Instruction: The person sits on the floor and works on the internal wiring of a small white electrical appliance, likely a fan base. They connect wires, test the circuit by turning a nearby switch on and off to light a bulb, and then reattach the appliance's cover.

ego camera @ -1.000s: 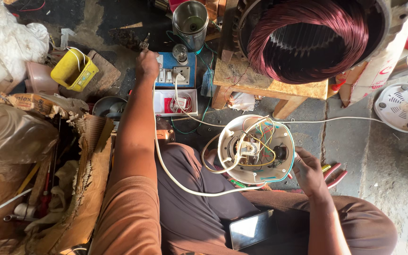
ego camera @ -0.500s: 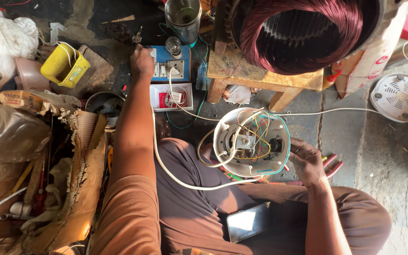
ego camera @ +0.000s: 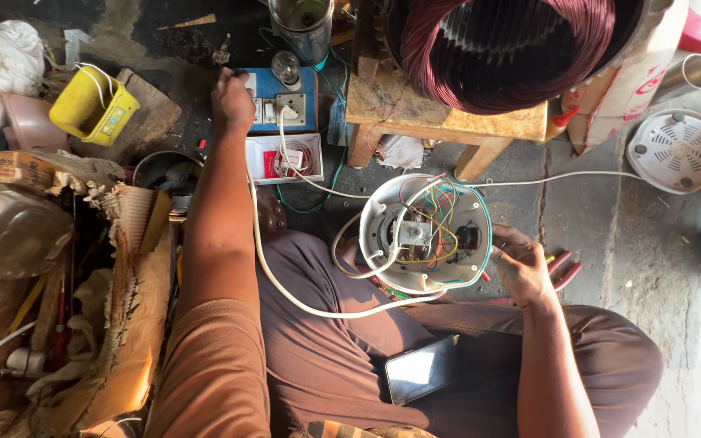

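Head view: the left hand [ego camera: 231,99] reaches to the upper middle of the frame, fingers curled onto the blue switchboard [ego camera: 279,99], where a white cord [ego camera: 285,276] is already plugged in. The right hand [ego camera: 521,266] loosely grips the rim of the opened housing [ego camera: 427,233] at centre, its wiring exposed and cover off. A stool [ego camera: 440,122] with a copper winding [ego camera: 505,45] crowds in above; a phone [ego camera: 423,369] lies on the lap.

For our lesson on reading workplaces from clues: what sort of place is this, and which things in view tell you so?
Probably a small electrical repair workshop: a large motor stator wound with reddish copper wire on a wooden stool, an opened round white appliance base with coloured wires, and a blue switch-and-socket board.
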